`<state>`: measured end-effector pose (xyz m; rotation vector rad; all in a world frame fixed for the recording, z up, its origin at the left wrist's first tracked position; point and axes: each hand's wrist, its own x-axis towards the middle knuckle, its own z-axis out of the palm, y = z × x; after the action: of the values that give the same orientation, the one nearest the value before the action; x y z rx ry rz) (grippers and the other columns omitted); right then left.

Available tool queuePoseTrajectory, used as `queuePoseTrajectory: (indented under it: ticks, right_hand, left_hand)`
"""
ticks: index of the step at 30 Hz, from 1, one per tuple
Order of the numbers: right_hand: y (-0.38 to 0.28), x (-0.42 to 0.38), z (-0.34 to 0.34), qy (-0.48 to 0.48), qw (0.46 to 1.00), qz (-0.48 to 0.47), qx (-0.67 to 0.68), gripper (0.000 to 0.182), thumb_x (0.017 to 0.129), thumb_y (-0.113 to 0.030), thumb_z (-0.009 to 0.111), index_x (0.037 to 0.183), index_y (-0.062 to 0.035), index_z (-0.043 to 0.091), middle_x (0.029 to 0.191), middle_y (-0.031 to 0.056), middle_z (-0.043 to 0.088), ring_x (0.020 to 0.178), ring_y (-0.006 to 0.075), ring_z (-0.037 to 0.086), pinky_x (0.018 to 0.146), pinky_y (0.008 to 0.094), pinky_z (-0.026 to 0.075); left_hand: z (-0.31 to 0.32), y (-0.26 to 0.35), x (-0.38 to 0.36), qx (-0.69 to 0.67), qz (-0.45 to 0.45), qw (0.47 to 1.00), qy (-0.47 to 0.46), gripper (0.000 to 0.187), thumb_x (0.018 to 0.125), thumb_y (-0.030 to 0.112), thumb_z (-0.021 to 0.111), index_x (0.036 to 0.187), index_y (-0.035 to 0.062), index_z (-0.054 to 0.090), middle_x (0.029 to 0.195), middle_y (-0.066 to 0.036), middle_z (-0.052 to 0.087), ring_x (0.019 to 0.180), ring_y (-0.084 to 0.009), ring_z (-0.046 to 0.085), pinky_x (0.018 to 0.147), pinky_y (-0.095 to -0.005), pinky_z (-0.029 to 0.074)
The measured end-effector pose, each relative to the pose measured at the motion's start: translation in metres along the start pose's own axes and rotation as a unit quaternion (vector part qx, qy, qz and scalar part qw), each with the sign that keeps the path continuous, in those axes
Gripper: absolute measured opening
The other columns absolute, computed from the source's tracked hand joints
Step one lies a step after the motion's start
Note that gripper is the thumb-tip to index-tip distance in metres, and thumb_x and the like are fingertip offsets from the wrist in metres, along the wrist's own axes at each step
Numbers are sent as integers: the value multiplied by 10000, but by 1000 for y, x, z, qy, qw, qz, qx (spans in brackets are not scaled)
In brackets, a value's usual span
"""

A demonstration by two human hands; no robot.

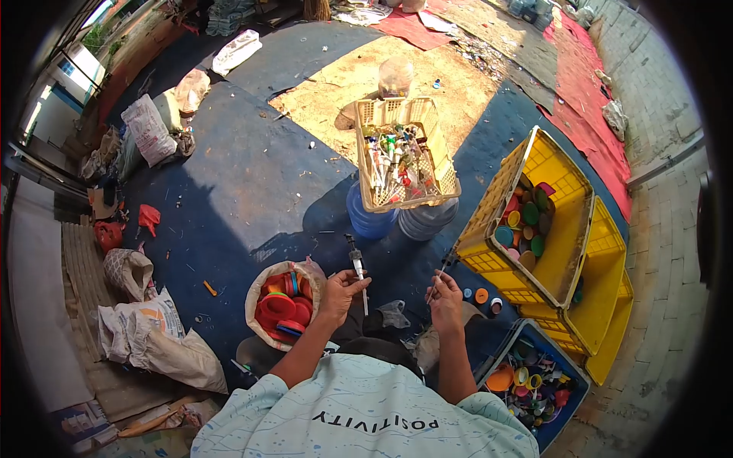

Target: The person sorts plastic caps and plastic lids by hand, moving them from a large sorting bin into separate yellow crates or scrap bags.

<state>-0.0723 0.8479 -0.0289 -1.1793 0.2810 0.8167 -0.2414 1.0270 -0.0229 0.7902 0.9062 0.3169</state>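
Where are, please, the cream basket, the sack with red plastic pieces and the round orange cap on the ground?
Cream basket [416, 202]: head view, near rim.
Sack [251, 314]: head view, left rim.
Round orange cap [482, 295]: head view, middle.

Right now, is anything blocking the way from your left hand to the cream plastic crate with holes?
Nothing visible blocks the left hand, which holds a slim white tube with a black top. The round blue plastic tub stands partly below the crate's near edge, not above it.
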Motion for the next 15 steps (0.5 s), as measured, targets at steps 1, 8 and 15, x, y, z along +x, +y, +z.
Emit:
queuePoseTrajectory:
  ticks: [1, 8, 15]
  right_hand:
    - [0, 13, -4, 6, 1000, 13, 16, 223, 940, -111, 575, 1153, -46, 562, 874, 0, 597, 717, 108, 591, 615, 262, 499]
    - [-10, 112, 53, 26, 994, 94, -47, 171, 927, -132, 603, 1090, -80, 607, 838, -20, 600, 654, 79, 546, 563, 229, 446]
    - [-74, 202, 178, -66, 994, -10, -86, 169, 920, -102, 604, 1077, -41, 608, 798, -10, 590, 596, 64, 504, 527, 236, 441]
  left_hand:
    - [4, 5, 13, 5, -9, 1000, 4, 229, 805, 93, 756, 997, 46, 642, 813, -3, 642, 655, -76, 597, 596, -233, 525]
    - [15, 60, 136, 13, -52, 999, -10, 218, 803, 100, 759, 986, 35, 659, 790, -7, 636, 627, -93, 596, 579, -237, 516]
    - [41, 167, 240, 53, 3, 997, -61, 237, 825, 126, 739, 987, -25, 654, 857, -57, 673, 695, -110, 639, 615, -261, 531]
